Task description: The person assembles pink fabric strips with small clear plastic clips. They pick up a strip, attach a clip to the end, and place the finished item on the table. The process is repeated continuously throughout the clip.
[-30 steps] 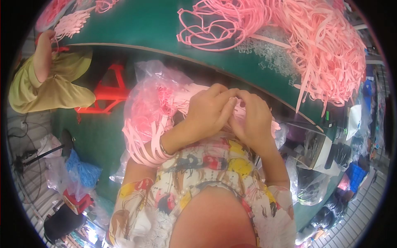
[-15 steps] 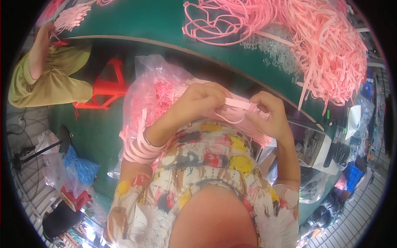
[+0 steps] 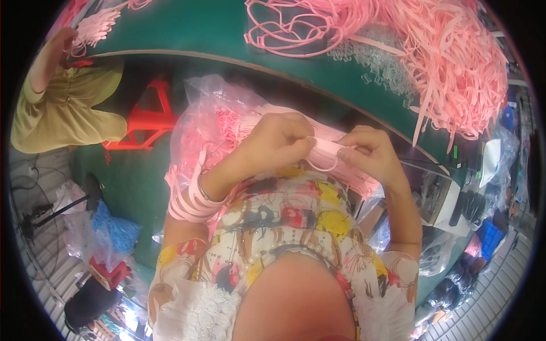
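A short stretch of pink strap [image 3: 327,146] runs between my two hands above my lap, with a loop of it hanging just below. My left hand [image 3: 282,139] pinches its left end between thumb and fingers. At the other end my right hand [image 3: 372,152] grips with thumb and fingertips; whether a small clip is there too, I cannot tell. Several pink loops [image 3: 190,199] hang around my left forearm. More pink straps [image 3: 355,183] lie across my lap, partly under my hands.
On the green table [image 3: 187,28] lie a large heap of pink straps [image 3: 455,74] and a pile of clear plastic pieces [image 3: 378,62]. A clear bag [image 3: 196,108] of pink straps stands by my left arm. Beyond is a red stool [image 3: 153,113] beside a seated person [image 3: 68,108].
Both hands stay on the strap. My right fingertips have closed in from a more raised, spread pose and sit slightly lower. The seated person's hand has shifted a little.
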`<state>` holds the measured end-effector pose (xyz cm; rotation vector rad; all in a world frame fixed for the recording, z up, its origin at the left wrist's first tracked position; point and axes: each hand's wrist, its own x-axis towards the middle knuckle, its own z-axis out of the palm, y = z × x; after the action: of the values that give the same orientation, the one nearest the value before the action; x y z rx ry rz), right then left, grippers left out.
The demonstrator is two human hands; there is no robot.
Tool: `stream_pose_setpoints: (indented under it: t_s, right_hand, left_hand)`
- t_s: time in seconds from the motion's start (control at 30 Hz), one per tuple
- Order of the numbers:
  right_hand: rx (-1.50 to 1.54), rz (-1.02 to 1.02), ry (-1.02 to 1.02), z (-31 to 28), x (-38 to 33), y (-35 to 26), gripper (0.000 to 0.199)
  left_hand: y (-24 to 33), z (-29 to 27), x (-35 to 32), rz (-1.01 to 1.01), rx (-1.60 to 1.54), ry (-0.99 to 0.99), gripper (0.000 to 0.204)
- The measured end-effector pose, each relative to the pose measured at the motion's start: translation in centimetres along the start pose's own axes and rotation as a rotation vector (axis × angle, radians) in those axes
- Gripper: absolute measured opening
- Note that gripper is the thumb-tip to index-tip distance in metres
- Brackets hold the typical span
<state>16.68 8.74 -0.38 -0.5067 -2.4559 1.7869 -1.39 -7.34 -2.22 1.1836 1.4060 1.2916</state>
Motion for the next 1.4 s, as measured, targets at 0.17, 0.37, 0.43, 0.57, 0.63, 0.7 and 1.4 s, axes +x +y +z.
stream_pose_setpoints:
  t_s: [0.17, 0.37, 0.43, 0.57, 0.63, 0.7, 1.4]
  right_hand:
    - [-0.05, -0.136, -0.019, -0.3, 0.1, 0.8, 0.01]
    - [0.114, -0.034, -0.013, -0.3, -0.6, 1.3, 0.007]
    - [0.112, -0.026, -0.021, -0.6, -0.8, 1.3, 0.006]
    - [0.112, 0.019, -0.024, -0.7, -1.2, 1.2, 0.006]
    - [0.12, 0.056, -0.006, -0.6, -1.3, 1.2, 0.006]
    - [0.117, 0.083, -0.003, -0.6, -1.4, 1.2, 0.006]
    - [0.215, 0.172, -0.037, -0.5, -2.3, 1.7, 0.017]
  left_hand:
    - [0.0, 0.1, 0.4, 0.106, 0.094, -0.022, 0.012]
    - [0.1, -0.1, 1.0, 0.04, -0.03, -0.097, 0.017]
    - [-0.4, 0.0, 1.0, 0.041, -0.097, -0.128, 0.017]
    - [-0.1, -0.1, 1.2, -0.247, -0.29, -0.182, 0.021]
    - [-0.1, -0.3, 1.4, -0.239, -0.259, -0.228, 0.026]
    - [0.0, -0.1, 1.6, -0.217, -0.217, -0.218, 0.028]
    - [0.2, 1.0, 2.1, -0.224, -0.123, -0.222, 0.023]
